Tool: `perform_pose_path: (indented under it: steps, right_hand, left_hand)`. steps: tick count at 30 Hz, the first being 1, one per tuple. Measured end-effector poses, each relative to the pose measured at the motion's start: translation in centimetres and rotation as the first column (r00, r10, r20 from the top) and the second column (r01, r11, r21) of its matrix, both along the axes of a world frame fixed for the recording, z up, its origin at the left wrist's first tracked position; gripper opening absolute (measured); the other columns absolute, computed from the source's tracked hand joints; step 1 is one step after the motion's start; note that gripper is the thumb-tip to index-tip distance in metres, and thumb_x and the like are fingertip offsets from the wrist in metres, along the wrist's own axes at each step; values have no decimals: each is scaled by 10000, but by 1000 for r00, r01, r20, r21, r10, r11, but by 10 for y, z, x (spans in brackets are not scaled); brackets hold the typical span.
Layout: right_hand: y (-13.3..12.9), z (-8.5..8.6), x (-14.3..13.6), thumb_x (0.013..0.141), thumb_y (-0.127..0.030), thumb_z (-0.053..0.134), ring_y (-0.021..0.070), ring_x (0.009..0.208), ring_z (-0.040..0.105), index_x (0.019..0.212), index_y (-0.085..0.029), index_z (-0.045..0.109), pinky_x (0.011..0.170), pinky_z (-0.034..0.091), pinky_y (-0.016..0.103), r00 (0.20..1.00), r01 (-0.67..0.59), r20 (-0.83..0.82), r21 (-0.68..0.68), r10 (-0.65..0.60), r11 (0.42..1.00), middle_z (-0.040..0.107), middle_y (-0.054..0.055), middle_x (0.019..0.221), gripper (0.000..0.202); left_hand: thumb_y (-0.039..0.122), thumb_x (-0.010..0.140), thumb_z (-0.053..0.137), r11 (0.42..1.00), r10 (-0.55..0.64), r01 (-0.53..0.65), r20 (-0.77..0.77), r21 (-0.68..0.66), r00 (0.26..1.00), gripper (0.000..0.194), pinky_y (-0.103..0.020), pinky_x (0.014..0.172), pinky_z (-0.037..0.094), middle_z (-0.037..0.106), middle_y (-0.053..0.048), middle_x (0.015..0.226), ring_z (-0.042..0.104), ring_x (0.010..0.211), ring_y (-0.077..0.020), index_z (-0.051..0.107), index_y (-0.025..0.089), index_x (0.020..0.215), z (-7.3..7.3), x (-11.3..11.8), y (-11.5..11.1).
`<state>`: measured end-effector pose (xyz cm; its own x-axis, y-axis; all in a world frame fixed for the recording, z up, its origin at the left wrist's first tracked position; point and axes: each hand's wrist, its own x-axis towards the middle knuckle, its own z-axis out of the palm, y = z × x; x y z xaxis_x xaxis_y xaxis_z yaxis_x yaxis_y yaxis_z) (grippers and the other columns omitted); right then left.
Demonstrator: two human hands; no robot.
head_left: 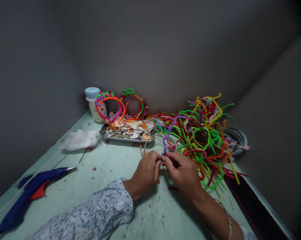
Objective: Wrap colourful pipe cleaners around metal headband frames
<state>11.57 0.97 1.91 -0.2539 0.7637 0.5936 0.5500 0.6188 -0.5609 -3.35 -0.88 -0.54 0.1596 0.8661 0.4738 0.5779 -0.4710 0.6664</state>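
Between my hands a purple pipe cleaner (pixel 168 134) rises from the pinched fingertips and bends away to the right at its top. My left hand (pixel 147 170) is closed, its thumb and forefinger meeting those of the other hand at the lower end of the pipe cleaner. My right hand (pixel 184 172) pinches the same end between thumb and fingertips. Just beyond, a thin grey wire (pixel 146 141) curves over the table near the fingers. The exact grip is partly hidden behind the knuckles.
A tangled heap of coloured pipe cleaners (pixel 210 143) spreads at the right, beside a wire coil (pixel 239 140). Behind stand a metal tray (pixel 127 141) of shells, fuzzy headbands (pixel 111 98) and a blue-lidded jar (pixel 92 103). A plastic packet (pixel 81 140) and a blue glue gun (pixel 37 185) lie left.
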Motion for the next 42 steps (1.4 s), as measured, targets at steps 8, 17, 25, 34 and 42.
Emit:
perform_pose_path:
  steps: [8,17,25,34,42]
  right_hand:
    - [1,2,1,877,-130,561,176,758,638,831,-187,673,690,492,274,999,-38,-13,38,39,999,678,51,806,134]
    - [0,-6,1,872,-101,554,172,761,633,796,-188,636,693,493,269,996,-53,-66,45,56,998,659,44,800,142]
    - [-3,-12,1,877,-112,564,182,754,650,845,-204,660,699,522,297,992,-56,-104,123,69,991,681,50,816,136]
    - [-12,-18,-2,872,-148,560,212,906,642,997,-257,708,796,543,367,982,-7,-184,146,34,989,654,61,965,222]
    - [-10,-23,0,883,-132,546,216,949,621,1049,-252,687,823,532,388,977,-84,-182,137,109,987,629,71,1007,249]
  left_hand:
    - [175,926,412,999,-2,2,-10,-33,1000,135,-312,699,417,606,-60,836,548,779,-188,535,174,871,2,1,-1]
    - [170,907,428,988,2,4,41,-156,999,118,-298,676,417,607,-47,820,548,751,-176,542,175,880,7,1,-2]
    - [228,932,422,966,13,27,153,-257,988,133,-275,639,400,589,-13,765,544,694,-158,533,186,870,13,2,-3]
    - [251,947,421,974,46,19,280,-227,959,145,-269,718,430,624,-22,853,578,789,-161,547,181,935,17,3,-3]
    - [261,952,421,976,72,6,348,-217,935,163,-271,732,436,628,-18,861,574,798,-157,564,186,929,16,3,-3]
